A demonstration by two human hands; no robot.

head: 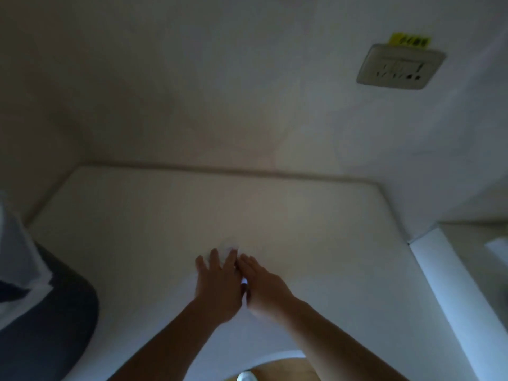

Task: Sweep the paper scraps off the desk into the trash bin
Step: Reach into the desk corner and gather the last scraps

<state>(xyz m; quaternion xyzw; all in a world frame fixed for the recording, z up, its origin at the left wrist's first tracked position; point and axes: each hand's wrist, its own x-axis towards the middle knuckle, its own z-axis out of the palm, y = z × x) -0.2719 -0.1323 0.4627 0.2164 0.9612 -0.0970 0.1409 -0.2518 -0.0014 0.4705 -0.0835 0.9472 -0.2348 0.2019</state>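
Observation:
Both hands lie side by side on the white desk (316,224), near its middle. My left hand (218,281) is flat, palm down, with its fingers spread. My right hand (264,287) stands on its edge right beside it, fingers straight and touching the left hand's fingers. A few small pale paper scraps (229,247) show faintly just past the fingertips, and a white bit (244,284) peeks out between the two hands. The dark trash bin (55,312), lined with a white bag, stands at the desk's left edge. The frame is dim and blurred.
The desk meets a white wall (220,92) at the back and on the left. A wall socket (400,66) with a yellow label is at the upper right. A white ledge (450,276) borders the desk's right side. Wooden floor (288,367) shows below the front edge.

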